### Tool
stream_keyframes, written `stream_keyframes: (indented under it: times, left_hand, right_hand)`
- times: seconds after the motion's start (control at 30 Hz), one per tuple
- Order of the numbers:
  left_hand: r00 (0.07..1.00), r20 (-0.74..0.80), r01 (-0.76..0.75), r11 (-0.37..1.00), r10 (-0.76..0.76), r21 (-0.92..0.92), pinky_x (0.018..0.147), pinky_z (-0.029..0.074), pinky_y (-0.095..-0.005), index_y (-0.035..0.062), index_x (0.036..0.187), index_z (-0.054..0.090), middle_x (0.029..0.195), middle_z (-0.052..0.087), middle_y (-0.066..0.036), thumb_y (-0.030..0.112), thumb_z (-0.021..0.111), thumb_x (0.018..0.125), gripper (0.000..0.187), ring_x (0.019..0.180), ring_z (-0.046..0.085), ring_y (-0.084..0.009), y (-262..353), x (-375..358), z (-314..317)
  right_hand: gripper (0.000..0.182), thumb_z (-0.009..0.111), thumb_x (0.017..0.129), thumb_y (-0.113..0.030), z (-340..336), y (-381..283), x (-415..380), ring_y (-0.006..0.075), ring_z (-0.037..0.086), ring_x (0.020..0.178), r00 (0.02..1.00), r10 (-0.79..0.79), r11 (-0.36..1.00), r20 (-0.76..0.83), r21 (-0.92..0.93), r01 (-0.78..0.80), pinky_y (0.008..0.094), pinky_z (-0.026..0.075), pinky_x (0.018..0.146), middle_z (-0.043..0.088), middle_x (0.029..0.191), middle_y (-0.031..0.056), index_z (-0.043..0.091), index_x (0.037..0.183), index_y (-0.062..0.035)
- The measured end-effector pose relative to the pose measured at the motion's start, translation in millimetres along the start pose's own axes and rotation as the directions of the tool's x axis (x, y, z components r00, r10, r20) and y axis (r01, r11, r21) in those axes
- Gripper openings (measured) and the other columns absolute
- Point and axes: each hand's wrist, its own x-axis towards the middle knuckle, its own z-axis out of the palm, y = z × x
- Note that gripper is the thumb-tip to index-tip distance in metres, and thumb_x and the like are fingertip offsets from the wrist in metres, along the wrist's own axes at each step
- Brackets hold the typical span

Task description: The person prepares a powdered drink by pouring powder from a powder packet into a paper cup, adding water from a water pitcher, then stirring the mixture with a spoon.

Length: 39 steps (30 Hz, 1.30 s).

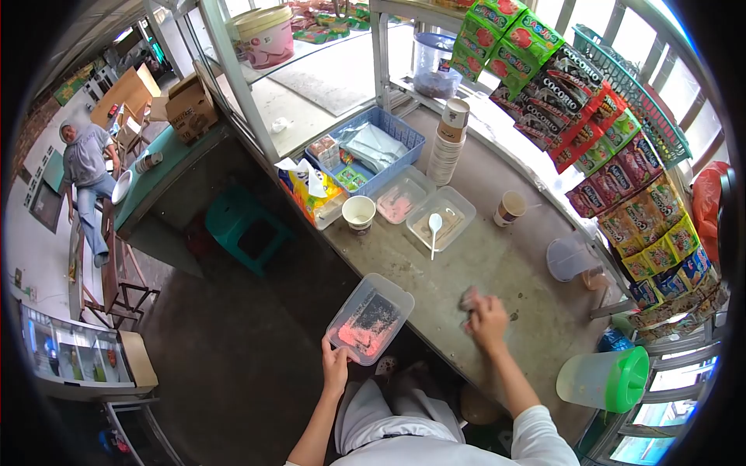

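My left hand [336,365] grips the near corner of a clear plastic container [371,318] with pink powder in it, held at the counter's front edge. On the counter [435,311], my right hand [487,320] is closed around a small greyish-pink cloth [468,298]. Farther back stand another container with pink contents [398,203] and an open container [447,211] with a white spoon [434,229] in it. A white paper cup [359,213] is left of them, and a printed cup [509,208] is to their right.
A blue basket [388,175], stacked cups [447,151] and a yellow packet [311,190] line the back. A green-lidded jug [606,378] stands at right, below hanging sachets [559,93]. A teal stool [245,225] and a seated person [89,159] are at left.
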Motion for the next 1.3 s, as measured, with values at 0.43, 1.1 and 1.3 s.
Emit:
stream_keyframes:
  times: [0.43,1.1,1.3]
  left_hand:
    - [0.982,0.183,0.039,0.998,-0.046,0.038,0.063,0.046,-0.0225,0.0038,0.141,0.029,0.08,0.061,-0.005,-0.003,0.045,0.09,0.054,0.068,0.057,-0.0076,-8,-2,35]
    - [0.9,0.42,0.034,0.981,-0.113,0.192,0.053,0.046,-0.0218,0.0034,0.148,0.009,0.089,0.068,-0.01,0.014,0.056,0.095,0.072,0.066,0.062,-0.0118,-32,115,225]
    - [0.917,0.393,0.025,0.993,-0.069,0.117,0.053,0.046,-0.0193,0.0036,0.151,0.004,0.107,0.068,-0.011,0.017,0.057,0.095,0.078,0.069,0.063,-0.0113,-34,108,220]
  right_hand:
    - [0.037,0.064,0.074,-0.019,17,-38,-1,0.0309,0.058,0.093,0.996,0.022,0.999,-0.084,0.032,-0.019,0.0438,0.048,0.072,0.059,0.104,0.0129,0.065,0.111,-0.0159]
    - [0.046,0.062,0.077,-0.023,-32,30,-140,0.0302,0.054,0.101,0.736,0.585,0.742,-0.341,-0.142,-0.655,0.044,0.044,0.08,0.055,0.109,0.0096,0.061,0.123,-0.0226]
    - [0.046,0.062,0.076,-0.025,-19,28,-109,0.029,0.054,0.101,0.809,0.513,0.814,-0.286,-0.137,-0.565,0.0418,0.044,0.079,0.055,0.108,0.009,0.061,0.122,-0.0227]
